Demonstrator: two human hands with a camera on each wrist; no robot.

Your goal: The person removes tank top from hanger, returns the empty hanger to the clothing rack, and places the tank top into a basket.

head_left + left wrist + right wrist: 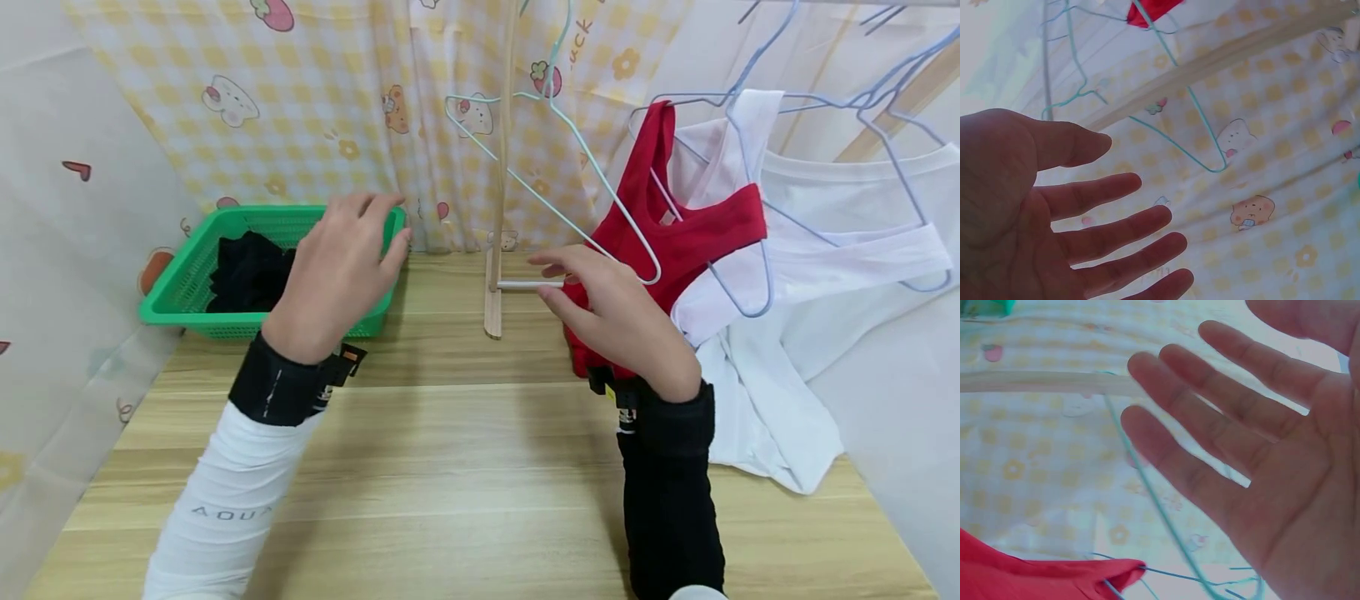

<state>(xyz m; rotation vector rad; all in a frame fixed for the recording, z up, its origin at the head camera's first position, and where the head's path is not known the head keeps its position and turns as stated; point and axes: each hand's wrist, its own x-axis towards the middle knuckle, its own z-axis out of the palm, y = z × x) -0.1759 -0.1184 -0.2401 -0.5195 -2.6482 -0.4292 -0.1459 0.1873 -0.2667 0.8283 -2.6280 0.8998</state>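
Observation:
My left hand (341, 258) hovers open over the near right corner of a green basket (180, 287) that holds black clothing (251, 271). In the left wrist view the left hand (1072, 231) shows a bare palm with spread fingers. My right hand (607, 308) is open too, fingers stretched out beside a red garment (675, 233) and just under an empty light green hanger (555, 167). The right wrist view shows the right hand (1241, 437) holding nothing, with the green hanger (1147, 481) and the red garment (1035, 575) behind it.
A thin wooden rack post (502, 167) stands between the hands on a wooden table (450, 467). White shirts (847, 217) hang on blue hangers (885, 108) at the right and drape onto the table. A patterned curtain (300, 100) closes the back.

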